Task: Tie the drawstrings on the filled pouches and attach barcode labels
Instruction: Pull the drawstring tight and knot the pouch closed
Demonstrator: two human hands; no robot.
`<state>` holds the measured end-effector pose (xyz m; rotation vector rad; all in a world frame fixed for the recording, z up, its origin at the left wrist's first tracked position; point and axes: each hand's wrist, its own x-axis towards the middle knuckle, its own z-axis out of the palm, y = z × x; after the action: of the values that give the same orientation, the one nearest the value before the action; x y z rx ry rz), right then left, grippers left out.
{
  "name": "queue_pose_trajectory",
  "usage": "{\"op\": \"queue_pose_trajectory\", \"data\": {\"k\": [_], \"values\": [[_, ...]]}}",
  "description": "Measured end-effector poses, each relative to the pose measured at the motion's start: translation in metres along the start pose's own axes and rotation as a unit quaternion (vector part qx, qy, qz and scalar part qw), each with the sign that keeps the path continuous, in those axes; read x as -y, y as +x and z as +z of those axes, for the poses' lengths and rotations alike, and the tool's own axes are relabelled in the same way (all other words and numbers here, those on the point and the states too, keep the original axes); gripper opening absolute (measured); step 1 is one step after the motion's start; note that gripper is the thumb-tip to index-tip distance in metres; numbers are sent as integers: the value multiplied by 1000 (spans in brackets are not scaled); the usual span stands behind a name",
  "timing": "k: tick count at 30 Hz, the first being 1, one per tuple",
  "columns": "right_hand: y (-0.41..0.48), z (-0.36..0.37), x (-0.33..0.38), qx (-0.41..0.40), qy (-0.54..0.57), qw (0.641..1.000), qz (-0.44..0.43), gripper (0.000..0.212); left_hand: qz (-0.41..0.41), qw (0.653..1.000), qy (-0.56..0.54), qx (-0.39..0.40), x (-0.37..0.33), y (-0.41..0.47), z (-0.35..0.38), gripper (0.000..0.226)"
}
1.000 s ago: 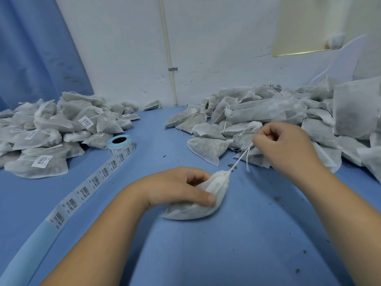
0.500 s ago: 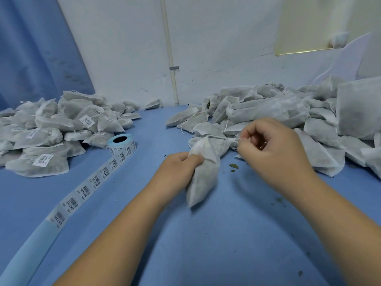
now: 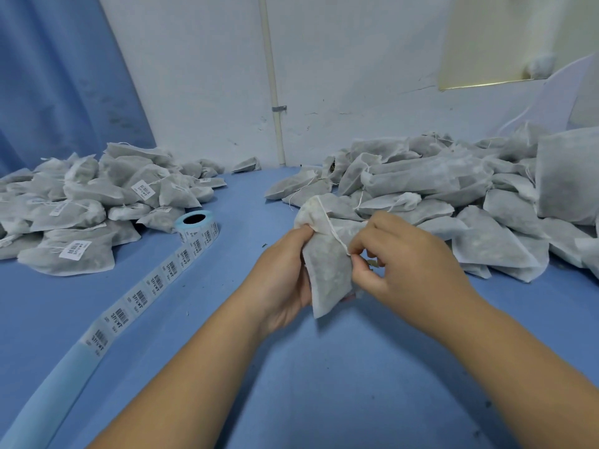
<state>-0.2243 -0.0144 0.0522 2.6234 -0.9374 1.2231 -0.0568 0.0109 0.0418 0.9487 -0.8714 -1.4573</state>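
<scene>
Matt, fibrous cloth pouch (image 3: 327, 270); smooth paper label roll (image 3: 196, 226); matt blue table (image 3: 324, 384).

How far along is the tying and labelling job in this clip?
Done: the left pile holds pouches with barcode labels stuck on. In hand: the left hand grips one pouch while the right hand pinches its drawstring; no label shows on it. Left: the right pile shows no labels, and the label roll has labels on its unrolled strip.

I see only barcodes on my label strip (image 3: 139, 298) and a pouch sticker (image 3: 76, 250) near the worktop's left edge; their print is too small to read.
</scene>
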Motion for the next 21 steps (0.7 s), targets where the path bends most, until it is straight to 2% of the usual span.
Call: {"op": "queue_pose_trajectory", "data": {"k": [6,12,15,18,21], "values": [[0,2,1,3,-32,999,-12,9,-2,1000,2,27,0,-3,6,40],[-1,1,2,13,-22,1000,-12,11,38,996,72,46,5,-4,6,37],[-2,3,0,41,53,998,18,5,53,997,40,31,5,-3,5,26],[-2,8,-1,72,173,981,56,25,69,997,1,-21,6,1,1,26],[-1,16,2,93,228,966,82,31,81,995,20,-59,4,1,-1,21]]}}
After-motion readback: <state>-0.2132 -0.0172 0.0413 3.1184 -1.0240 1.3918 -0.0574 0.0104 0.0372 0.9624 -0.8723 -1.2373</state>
